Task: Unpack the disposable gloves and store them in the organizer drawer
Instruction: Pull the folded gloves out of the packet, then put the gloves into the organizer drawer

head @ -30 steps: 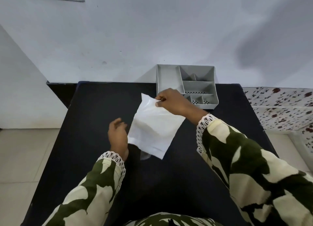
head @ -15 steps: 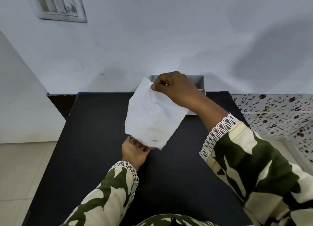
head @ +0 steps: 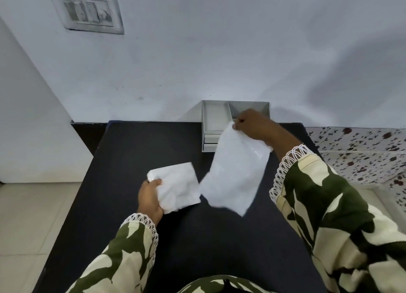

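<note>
My right hand [head: 256, 124] pinches the top corner of a white plastic packet [head: 235, 172], which hangs down over the black table [head: 131, 152]. My left hand [head: 150, 199] grips a folded stack of thin white disposable gloves [head: 178, 186] just left of the packet's lower end, apart from it. The grey organizer drawer [head: 214, 119] stands at the table's far edge against the wall, with divided compartments. My right hand and the packet hide its right and front parts.
A white wall rises behind the table, with a switch plate [head: 87, 10] at the upper left. A speckled surface [head: 362, 147] lies to the right. Pale floor tiles [head: 28, 215] show on the left.
The stack of gloves has come out of the packet's lower end in my left hand and moved left. My right hand has lowered the packet and shifted it right.
</note>
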